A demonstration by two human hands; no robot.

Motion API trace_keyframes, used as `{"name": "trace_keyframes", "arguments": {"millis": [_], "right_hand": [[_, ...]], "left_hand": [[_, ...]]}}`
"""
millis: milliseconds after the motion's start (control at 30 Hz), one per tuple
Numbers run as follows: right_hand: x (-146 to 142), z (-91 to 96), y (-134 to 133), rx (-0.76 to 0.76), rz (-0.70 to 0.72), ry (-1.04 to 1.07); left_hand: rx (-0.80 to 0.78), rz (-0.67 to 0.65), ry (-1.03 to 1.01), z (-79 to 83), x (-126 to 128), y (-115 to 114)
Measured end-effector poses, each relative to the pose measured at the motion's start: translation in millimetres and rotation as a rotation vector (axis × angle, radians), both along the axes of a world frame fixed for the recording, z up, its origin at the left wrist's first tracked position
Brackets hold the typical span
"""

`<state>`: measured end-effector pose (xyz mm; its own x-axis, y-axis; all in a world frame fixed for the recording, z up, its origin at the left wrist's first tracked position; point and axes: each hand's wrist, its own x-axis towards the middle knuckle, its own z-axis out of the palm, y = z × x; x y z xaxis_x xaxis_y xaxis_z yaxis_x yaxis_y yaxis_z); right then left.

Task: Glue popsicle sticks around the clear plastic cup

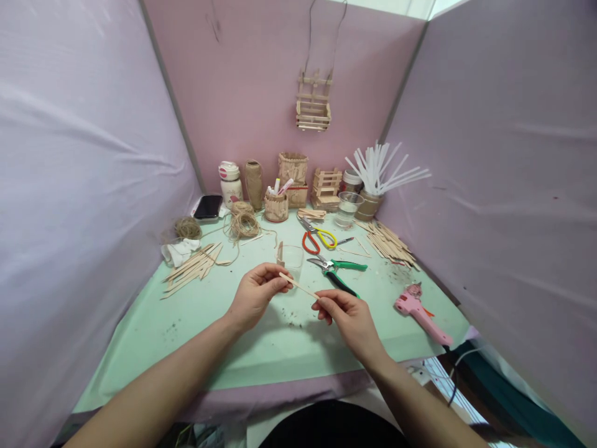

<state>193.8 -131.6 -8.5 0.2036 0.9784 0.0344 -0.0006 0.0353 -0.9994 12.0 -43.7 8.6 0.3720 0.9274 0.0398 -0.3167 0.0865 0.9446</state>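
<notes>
A thin wooden craft stick (300,287) is stretched between my two hands above the front of the table. My left hand (261,287) pinches its left end between thumb and fingers. At the other end, my right hand (342,316) closes on the stick in the same way. Just behind my left hand stands a clear plastic cup (293,256) with a wooden piece upright against its left side. Green-handled pruning shears (333,267) lie open beyond my right hand. Behind them rest scissors (317,236) with one red and one yellow handle.
A pink glue gun (422,314) lies at the right edge. Craft sticks form piles at left (193,269) and right (387,241). Twine (244,223), a phone (208,207), a bottle (230,185) and a pot of white glue sticks (370,204) line the back.
</notes>
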Motion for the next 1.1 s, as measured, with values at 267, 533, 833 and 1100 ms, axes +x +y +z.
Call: {"name": "trace_keyframes", "arguments": {"millis": [267, 533, 833, 1100], "right_hand": [[29, 16.4, -8, 0.093, 0.019, -0.533], [148, 41.1, -38, -0.415, -0.131, -1.422], [196, -11.3, -38, -0.590, -0.078, -1.433], [163, 23.5, -40, -0.200, -0.097, -0.930]], "left_hand": [[0.078, 0.026, 0.008, 0.4, -3, 1], [0.111, 0.031, -0.057, 6.2, -9, 8], [0.163, 0.047, -0.066, 7.1, -11, 12], [0.331, 0.216, 0.020, 11.4, -38, 17]]}}
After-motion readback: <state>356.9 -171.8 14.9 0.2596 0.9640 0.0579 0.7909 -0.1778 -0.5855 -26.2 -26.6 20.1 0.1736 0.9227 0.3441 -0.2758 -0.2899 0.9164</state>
